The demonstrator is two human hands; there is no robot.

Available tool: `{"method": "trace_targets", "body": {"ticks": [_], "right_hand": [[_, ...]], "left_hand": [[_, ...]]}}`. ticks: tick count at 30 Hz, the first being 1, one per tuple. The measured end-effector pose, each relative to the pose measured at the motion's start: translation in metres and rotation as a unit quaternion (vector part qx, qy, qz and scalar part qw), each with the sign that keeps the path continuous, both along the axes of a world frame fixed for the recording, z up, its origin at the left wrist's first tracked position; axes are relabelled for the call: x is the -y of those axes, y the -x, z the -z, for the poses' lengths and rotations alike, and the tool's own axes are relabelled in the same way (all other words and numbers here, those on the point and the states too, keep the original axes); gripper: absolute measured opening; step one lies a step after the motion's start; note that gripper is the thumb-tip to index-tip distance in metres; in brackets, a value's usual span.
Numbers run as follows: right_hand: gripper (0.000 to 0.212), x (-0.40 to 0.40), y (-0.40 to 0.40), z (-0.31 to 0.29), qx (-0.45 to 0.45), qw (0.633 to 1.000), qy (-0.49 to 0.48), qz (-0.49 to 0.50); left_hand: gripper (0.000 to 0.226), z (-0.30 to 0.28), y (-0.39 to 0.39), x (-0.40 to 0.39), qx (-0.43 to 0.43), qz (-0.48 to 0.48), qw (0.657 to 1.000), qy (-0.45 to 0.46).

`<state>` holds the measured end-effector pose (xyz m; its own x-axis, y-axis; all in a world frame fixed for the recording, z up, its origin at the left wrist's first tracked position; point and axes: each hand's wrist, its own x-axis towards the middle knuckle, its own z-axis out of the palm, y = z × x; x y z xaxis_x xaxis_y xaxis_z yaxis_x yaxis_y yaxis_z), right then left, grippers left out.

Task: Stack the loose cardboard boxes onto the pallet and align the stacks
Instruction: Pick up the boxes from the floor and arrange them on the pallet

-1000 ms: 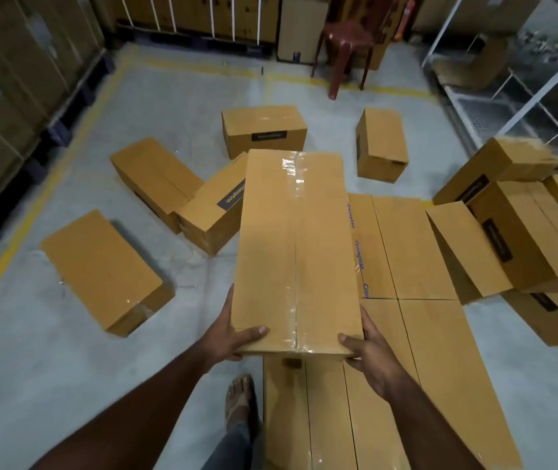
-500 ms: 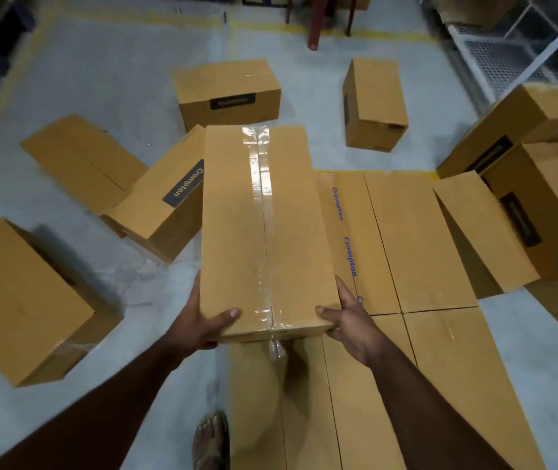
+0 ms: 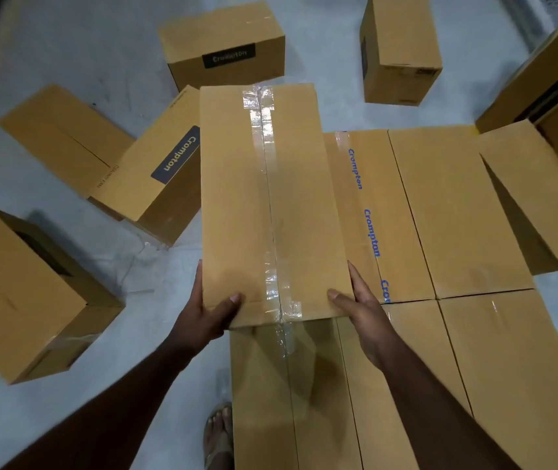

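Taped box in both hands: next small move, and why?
Probably lower the taped box straight down into the open slot at the layer's far left. Left hand and right hand each have a grip on its near corners, and it hangs beside the Crompton-printed box, long edges roughly parallel.

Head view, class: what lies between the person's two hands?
In the head view, the near end of the taped box lies between the left hand and right hand, which grip it.
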<state>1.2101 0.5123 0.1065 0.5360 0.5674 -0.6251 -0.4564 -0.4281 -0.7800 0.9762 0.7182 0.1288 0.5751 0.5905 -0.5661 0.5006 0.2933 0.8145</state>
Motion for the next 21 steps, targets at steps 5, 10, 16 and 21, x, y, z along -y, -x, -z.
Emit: {"method": "trace_targets", "body": {"ticks": [5,10,16,21], "right_hand": [[0.035,-0.007,-0.004,0.022,-0.077,0.986,0.023,0.146],[0.028,-0.004,0.009,0.053,-0.143,0.969,0.020,0.200],[0.038,-0.006,0.028,0.078,-0.127,0.961,0.047,0.241],[0.048,-0.004,0.031,0.093,-0.075,0.965,0.108,0.229]], "left_hand": [[0.053,0.032,0.012,0.008,-0.032,-0.141,0.982,0.120],[0.028,0.075,0.029,0.022,-0.045,-0.137,0.985,0.100],[0.030,0.095,0.027,0.020,-0.001,-0.132,0.982,0.136],[0.028,0.088,0.018,0.026,0.038,-0.110,0.985,0.126]]}}
